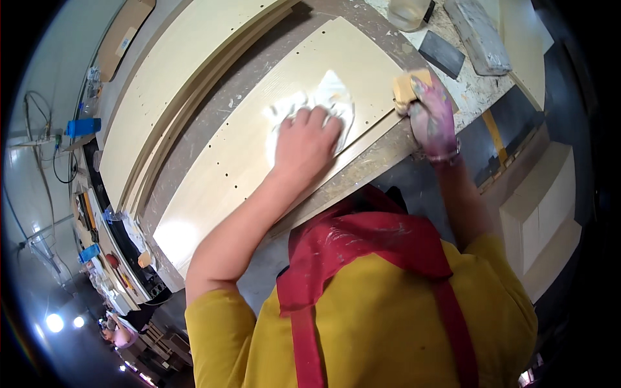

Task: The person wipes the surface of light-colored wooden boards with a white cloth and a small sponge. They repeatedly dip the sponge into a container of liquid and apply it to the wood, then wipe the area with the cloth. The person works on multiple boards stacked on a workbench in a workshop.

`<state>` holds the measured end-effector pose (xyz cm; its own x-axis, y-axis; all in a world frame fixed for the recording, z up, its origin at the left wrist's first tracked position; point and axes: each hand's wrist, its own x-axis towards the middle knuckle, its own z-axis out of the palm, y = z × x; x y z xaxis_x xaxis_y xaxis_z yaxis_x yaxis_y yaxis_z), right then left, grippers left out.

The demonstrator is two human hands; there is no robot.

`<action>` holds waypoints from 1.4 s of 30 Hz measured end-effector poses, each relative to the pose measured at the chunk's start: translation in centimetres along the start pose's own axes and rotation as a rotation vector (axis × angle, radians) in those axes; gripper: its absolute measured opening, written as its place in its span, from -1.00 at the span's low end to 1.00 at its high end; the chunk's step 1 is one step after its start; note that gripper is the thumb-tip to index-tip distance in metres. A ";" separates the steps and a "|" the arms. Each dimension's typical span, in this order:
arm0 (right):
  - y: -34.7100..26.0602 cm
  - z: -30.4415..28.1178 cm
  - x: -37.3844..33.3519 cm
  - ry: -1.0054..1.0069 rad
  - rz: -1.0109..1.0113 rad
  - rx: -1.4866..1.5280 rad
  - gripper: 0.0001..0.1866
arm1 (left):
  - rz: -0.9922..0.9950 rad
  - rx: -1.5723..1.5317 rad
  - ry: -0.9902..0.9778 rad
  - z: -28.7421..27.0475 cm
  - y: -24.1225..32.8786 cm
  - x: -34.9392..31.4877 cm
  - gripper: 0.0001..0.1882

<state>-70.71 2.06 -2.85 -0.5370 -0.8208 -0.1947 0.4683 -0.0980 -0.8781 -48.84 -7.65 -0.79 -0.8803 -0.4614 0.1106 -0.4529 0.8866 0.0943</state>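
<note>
A pale wooden panel (213, 187) with several small dark holes lies flat on the workbench in front of me. My left hand (305, 143) is bare and presses a crumpled white cloth (333, 90) onto its surface, the fingers curled over the cloth. At the panel's right end, my right hand (433, 123) wears a stained pink and white glove. Its fingers close around a small yellow-tan block (406, 89), held by the panel's near right corner. Motion blurs this hand a little, and I cannot tell whether the block touches the panel.
Beyond the panel, more pale boards (187, 58) are stacked. A dark grey block (442, 53), a long greyish-white block (477, 35) and a clear container (407, 13) sit at the far right. A cardboard-coloured box (540, 200) stands right. Another person (121, 333) appears far off at lower left.
</note>
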 end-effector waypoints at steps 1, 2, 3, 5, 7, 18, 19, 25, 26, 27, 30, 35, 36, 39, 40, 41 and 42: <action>-0.5 0.6 1.4 -0.005 -0.049 0.042 -0.62 | 0.014 0.013 -0.053 -0.6 0.2 0.8 -0.80; -0.7 1.1 2.7 -0.014 -0.097 0.083 -0.61 | 0.025 0.026 -0.105 -0.9 0.4 1.3 -0.77; -0.7 1.5 4.0 -0.038 -0.125 0.037 -0.59 | 0.004 0.014 -0.159 -1.2 0.4 0.5 -0.76; -0.4 2.4 6.2 -0.077 -0.186 -0.038 -0.54 | -0.028 0.004 -0.273 -2.4 -0.3 -2.8 -0.75; 1.4 3.4 7.2 -0.077 -0.119 -0.181 -0.48 | -0.101 0.046 -0.376 -2.9 -1.5 -5.3 -0.75; 2.8 2.9 7.4 -0.183 -0.105 -0.106 -0.54 | -0.106 0.047 -0.469 -3.3 0.4 -3.5 -0.81; 2.7 2.7 7.5 -0.196 -0.103 -0.117 -0.55 | -0.106 0.042 -0.456 -3.3 0.6 -4.0 -0.82; 3.1 3.6 7.2 -0.181 -0.131 -0.115 -0.50 | -0.077 0.042 -0.062 -0.7 1.4 -1.1 -0.83; 3.1 3.7 7.1 -0.172 -0.133 -0.137 -0.51 | -0.101 0.059 -0.032 -0.5 1.9 -1.0 -0.83; 3.1 3.7 7.2 -0.166 -0.137 -0.158 -0.51 | -0.089 0.024 0.017 -0.2 1.9 -2.2 -0.83; 3.4 3.1 7.5 -0.154 -0.136 -0.170 -0.59 | -0.038 0.020 0.043 -0.1 2.2 -8.8 -0.85; 3.2 3.5 7.2 -0.188 -0.130 -0.108 -0.66 | -0.518 -0.044 -0.229 -2.7 4.2 -23.8 -0.84; 3.3 3.4 7.3 -0.192 -0.129 -0.094 -0.66 | -0.665 -0.087 -0.241 -3.3 4.4 -26.4 -0.84; 2.5 1.3 7.3 -0.150 -0.243 -0.111 -0.68 | -0.861 -0.078 -0.073 -5.4 3.6 -28.2 -0.88; 2.1 0.5 7.2 -0.141 -0.279 -0.116 -0.68 | -0.907 -0.040 -0.027 -6.0 3.4 -27.9 -0.78; 1.5 -0.4 7.1 -0.095 -0.275 -0.126 -0.69 | -0.897 0.020 -0.016 -6.3 3.2 -27.2 -0.71; 0.8 -1.0 6.9 -0.049 -0.270 -0.125 -0.70 | -0.887 0.090 -0.007 -6.4 2.9 -26.5 -0.63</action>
<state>-74.79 -3.11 -5.32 -0.5941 -0.8012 0.0716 0.2215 -0.2486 -0.9429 -25.96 6.91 2.93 -0.2013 -0.9791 0.0278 -0.9771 0.2027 0.0647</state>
